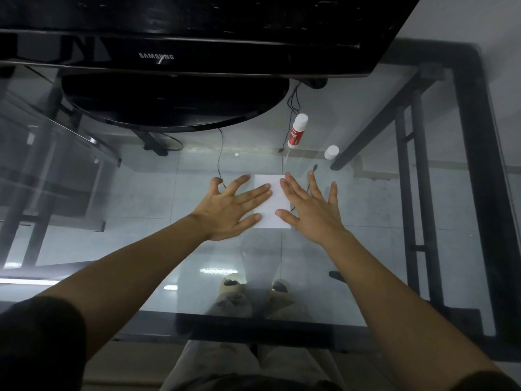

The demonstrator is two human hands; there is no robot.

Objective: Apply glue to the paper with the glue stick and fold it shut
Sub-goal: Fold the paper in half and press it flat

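A small white paper [273, 206] lies flat on the glass table, folded into a narrow upright rectangle. My left hand [231, 210] rests flat with fingers spread, its fingertips lying on the paper's left side. My right hand [310, 207] is also flat and spread, its thumb and forefinger on the paper's right edge. Neither hand holds anything. The glue stick [296, 131], white and red, stands beyond the paper at the upper right. Its white cap [331, 152] stands apart to the right of it.
A black monitor [158, 55] on a round base [174, 105] fills the far side of the glass table [394, 210]. Black cables [220, 153] hang under the glass. The table's black frame [473, 165] runs along the right and near edges.
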